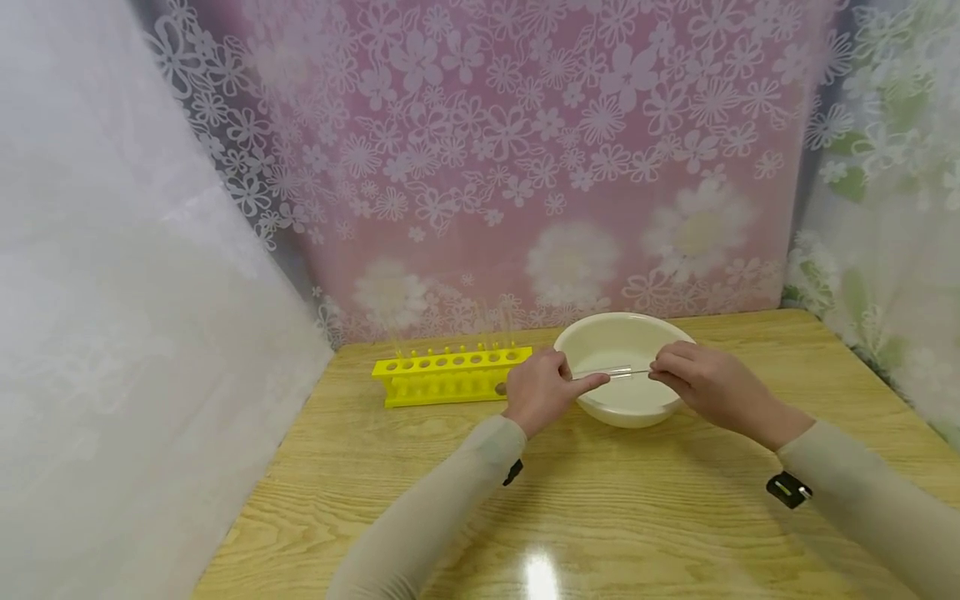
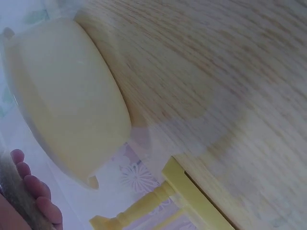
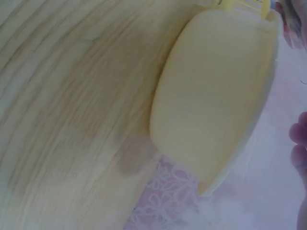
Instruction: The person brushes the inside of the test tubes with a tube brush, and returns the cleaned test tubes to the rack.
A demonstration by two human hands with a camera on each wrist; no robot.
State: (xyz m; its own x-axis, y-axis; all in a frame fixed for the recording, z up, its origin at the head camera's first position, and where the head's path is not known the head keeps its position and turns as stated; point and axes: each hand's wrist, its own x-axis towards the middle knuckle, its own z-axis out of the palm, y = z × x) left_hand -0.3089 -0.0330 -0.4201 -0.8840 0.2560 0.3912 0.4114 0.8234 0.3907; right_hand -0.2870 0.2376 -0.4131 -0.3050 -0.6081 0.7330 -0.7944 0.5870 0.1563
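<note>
My left hand (image 1: 542, 392) grips a clear glass test tube (image 1: 619, 372), which lies level over the cream basin (image 1: 628, 415). Its open end points right. My right hand (image 1: 708, 385) pinches the thin wire handle of a test tube brush (image 1: 642, 371) that runs into the tube's mouth. Inside the tube, dark bristles (image 2: 18, 189) show along the left fingers in the left wrist view. At the right edge of the right wrist view, the curled right fingertips (image 3: 299, 136) appear, and the left hand is partly cut off at the top corner.
Left of the basin stands a yellow test tube rack (image 1: 450, 362) with several holes and pegs. Several clear tubes (image 1: 507, 323) rise at its back. The wooden table (image 1: 585, 508) ends at a pink flowered curtain (image 1: 525, 167), with pale curtains on both sides.
</note>
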